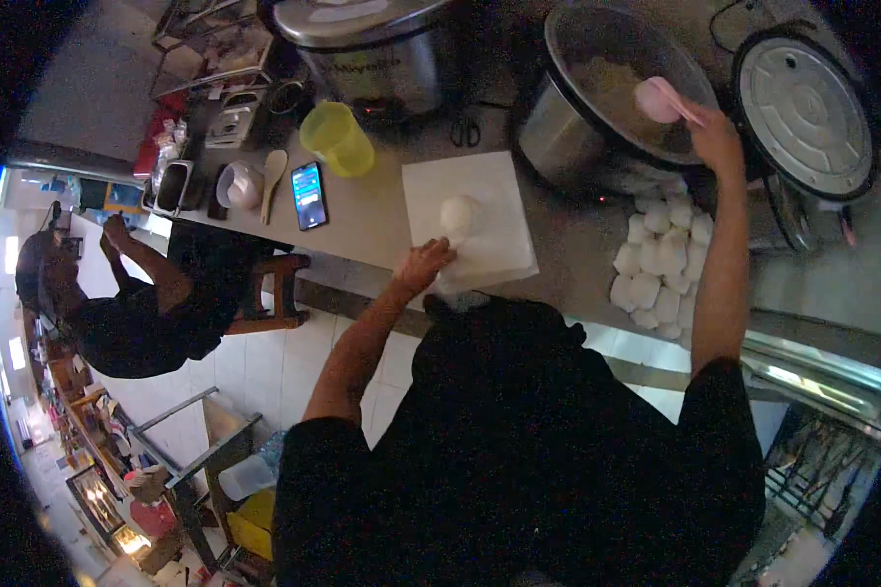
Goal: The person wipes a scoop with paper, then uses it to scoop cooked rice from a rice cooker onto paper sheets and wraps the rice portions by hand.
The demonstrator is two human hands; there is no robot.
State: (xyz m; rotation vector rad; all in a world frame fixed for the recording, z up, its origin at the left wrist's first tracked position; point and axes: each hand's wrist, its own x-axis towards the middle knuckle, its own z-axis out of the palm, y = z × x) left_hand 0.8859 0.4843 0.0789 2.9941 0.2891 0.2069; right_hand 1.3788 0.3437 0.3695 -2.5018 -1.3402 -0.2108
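My right hand (718, 143) grips the handle of a pink scoop (659, 100) over a large open rice cooker (573, 121). Inside the cooker lies a pale brownish mass (608, 84) that looks like cooked rice. A stack of white paper sheets (499, 180) lies on the counter before me, bearing a rounded white mound (460, 216) that looks like rice. My left hand (427, 265) rests at the paper's near left part, fingertips just below the mound. Whether its fingers pinch the paper is unclear.
White bundles (659, 257) are piled right of the paper. A lid (807, 117) leans beyond the open cooker; another cooker (371, 73) stands at the back. Left are a yellow pitcher (338, 139), phone (309, 194), spatula (274, 180) and bowl (239, 185). Another person (154, 315) sits at left.
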